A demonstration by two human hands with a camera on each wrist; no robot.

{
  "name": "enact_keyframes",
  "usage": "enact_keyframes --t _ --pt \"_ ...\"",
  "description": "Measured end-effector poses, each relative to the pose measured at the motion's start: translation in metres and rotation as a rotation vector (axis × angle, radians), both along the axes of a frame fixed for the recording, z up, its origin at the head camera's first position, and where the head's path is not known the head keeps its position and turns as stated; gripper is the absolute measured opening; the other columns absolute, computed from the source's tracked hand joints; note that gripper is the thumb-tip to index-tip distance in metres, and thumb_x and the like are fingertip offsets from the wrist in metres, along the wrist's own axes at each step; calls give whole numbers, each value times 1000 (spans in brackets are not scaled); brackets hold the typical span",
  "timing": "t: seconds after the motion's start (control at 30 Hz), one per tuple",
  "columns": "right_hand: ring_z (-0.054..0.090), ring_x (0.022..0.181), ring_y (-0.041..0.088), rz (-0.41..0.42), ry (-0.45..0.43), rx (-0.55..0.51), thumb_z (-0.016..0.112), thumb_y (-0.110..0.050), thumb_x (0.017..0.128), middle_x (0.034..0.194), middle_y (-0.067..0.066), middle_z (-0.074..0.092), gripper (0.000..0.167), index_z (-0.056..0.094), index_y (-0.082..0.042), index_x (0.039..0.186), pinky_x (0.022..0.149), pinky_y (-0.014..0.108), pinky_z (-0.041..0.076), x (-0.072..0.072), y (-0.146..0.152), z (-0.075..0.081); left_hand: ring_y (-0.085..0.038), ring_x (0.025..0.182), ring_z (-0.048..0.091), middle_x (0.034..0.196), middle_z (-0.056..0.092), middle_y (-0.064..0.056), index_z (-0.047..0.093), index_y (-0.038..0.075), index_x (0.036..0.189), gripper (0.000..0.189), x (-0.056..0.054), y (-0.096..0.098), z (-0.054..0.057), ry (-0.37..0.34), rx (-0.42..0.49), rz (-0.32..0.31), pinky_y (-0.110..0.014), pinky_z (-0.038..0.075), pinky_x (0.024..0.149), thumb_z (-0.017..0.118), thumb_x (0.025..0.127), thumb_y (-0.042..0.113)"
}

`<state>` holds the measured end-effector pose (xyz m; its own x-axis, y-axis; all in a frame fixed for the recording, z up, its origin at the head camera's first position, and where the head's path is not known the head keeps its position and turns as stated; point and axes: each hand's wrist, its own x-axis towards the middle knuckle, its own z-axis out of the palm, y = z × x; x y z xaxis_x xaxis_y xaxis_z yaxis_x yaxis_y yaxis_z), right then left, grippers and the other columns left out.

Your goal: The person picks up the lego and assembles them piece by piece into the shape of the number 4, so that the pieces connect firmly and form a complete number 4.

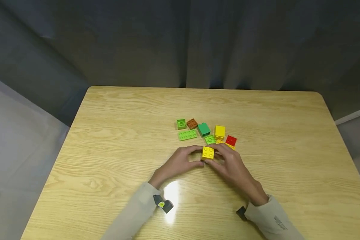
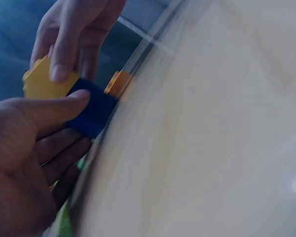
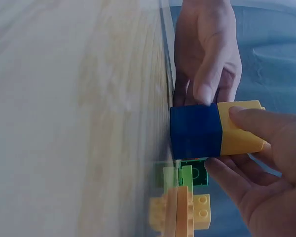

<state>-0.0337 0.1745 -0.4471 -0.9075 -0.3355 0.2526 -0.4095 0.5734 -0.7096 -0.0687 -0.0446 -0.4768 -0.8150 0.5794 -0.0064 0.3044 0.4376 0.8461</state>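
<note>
A yellow brick sits on top of a blue brick, the two forming an upright stack near the middle of the table. My right hand pinches the yellow brick between thumb and fingers from the right. From the left, my left hand holds the blue brick, its thumb against the near side, as the left wrist view shows. In the head view the yellow brick hides the blue one. Both hands are close to the tabletop.
Behind the hands lie a lime brick, a brown brick, a long lime brick, a dark green brick, another lime brick, a yellow brick and a red brick. A dark curtain hangs beyond the table.
</note>
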Motion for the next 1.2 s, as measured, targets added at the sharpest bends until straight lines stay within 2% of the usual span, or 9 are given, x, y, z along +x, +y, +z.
enact_keyframes --t 0.07,0.17,0.23,0.33,0.43,0.5,0.8,1.0,1.2 --pt "69 108 29 -12 4 13 88 -7 84 115 11 69 44 69 -2 123 87 47 61 1 2 0 -19 133 57 141 65 -5 64 8 141 52 -3 -6 4 -21 -8 -34 -31 43 113 81 94 23" --pt "69 107 27 -27 -11 21 89 -8 83 115 9 69 45 69 -4 123 88 48 61 2 4 0 -17 127 62 136 68 -4 68 9 136 46 -10 -14 12 -19 7 -28 -30 47 109 81 93 18" --pt "69 106 27 -31 -19 25 89 -7 83 114 9 69 46 69 -3 124 89 48 60 3 5 0 -20 121 66 130 71 -6 71 6 130 39 -16 -18 17 22 25 20 -32 51 106 80 93 13" --pt "69 105 27 -37 -34 26 90 -6 81 113 10 68 48 68 -2 124 89 48 60 2 6 1 -24 119 67 126 72 -9 74 3 123 32 -24 -21 20 144 25 133 -36 53 104 80 92 6" --pt "70 105 28 -41 -41 24 90 -5 80 112 11 68 49 68 -1 124 89 47 60 2 6 1 -28 124 63 129 70 -11 75 3 119 29 -29 -21 20 249 -34 226 -39 50 108 80 91 2" --pt "70 105 28 -41 -42 22 90 -5 80 112 11 68 50 68 -1 124 89 47 60 2 6 1 -29 128 60 133 68 -12 74 4 119 30 -31 -20 19 276 -83 254 -40 48 110 81 90 2" --pt "70 104 28 -34 -22 24 90 -6 80 111 12 69 48 68 0 123 87 47 61 3 6 0 -31 130 57 141 63 -13 74 5 123 35 -29 -15 15 291 -266 244 -48 45 109 83 89 8" --pt "69 104 26 -33 -82 10 89 -5 82 113 11 67 45 69 0 122 87 41 61 3 11 2 -29 118 61 131 70 -10 78 6 114 28 -28 -14 14 326 -281 241 -45 49 99 85 87 9" --pt "68 107 28 -42 -113 -13 89 0 80 114 12 65 45 68 2 120 88 42 61 4 16 3 -26 109 64 119 70 -7 78 7 109 24 -25 -18 14 311 -254 229 -43 53 94 86 86 9"
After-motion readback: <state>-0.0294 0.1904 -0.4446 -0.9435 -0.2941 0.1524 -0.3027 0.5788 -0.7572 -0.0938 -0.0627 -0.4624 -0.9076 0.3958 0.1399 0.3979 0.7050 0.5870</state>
